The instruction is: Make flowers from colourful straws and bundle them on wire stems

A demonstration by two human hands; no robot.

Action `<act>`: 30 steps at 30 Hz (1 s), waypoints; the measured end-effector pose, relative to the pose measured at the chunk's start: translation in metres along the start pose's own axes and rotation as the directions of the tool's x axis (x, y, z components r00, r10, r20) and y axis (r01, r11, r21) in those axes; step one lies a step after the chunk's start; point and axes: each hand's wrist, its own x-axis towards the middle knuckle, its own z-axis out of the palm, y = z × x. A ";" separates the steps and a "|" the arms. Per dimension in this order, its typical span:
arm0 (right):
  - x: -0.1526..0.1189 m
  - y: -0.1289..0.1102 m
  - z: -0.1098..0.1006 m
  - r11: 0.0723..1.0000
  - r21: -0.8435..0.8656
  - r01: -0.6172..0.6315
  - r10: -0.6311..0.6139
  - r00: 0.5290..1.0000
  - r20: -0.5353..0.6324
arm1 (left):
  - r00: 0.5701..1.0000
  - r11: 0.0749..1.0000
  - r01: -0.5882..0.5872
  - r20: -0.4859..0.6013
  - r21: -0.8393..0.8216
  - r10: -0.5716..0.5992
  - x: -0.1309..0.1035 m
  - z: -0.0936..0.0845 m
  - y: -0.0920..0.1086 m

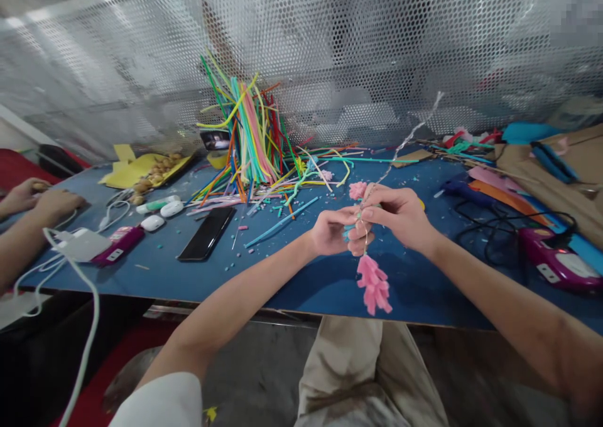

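Observation:
My left hand [336, 231] is closed round a wire stem near the table's front edge, with a bit of blue piece at its fingers. Touching it on the right, my right hand [399, 216] pinches the same stem. From the stem a pink fluffy flower piece [374, 286] hangs below the hands, and a smaller pink tuft [358, 190] shows just above the fingers. A thin whitish twisted wire [414, 129] rises from the hands toward the upper right. The exact grip of the fingertips is partly hidden.
Colourful pipe cleaners [249, 138] stand behind on the blue table [301, 276]. A black phone [206, 234] and white cables lie left, near another person's hands [56, 206]. On the right are a purple power strip [560, 260], black cord and a glue gun [464, 189]. Perforated metal stands behind.

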 end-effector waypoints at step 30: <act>-0.004 -0.011 0.004 0.850 -0.500 -0.166 0.018 0.957 -0.289 | 0.487 0.135 -0.054 -0.091 0.989 0.868 0.004 0.001 -0.003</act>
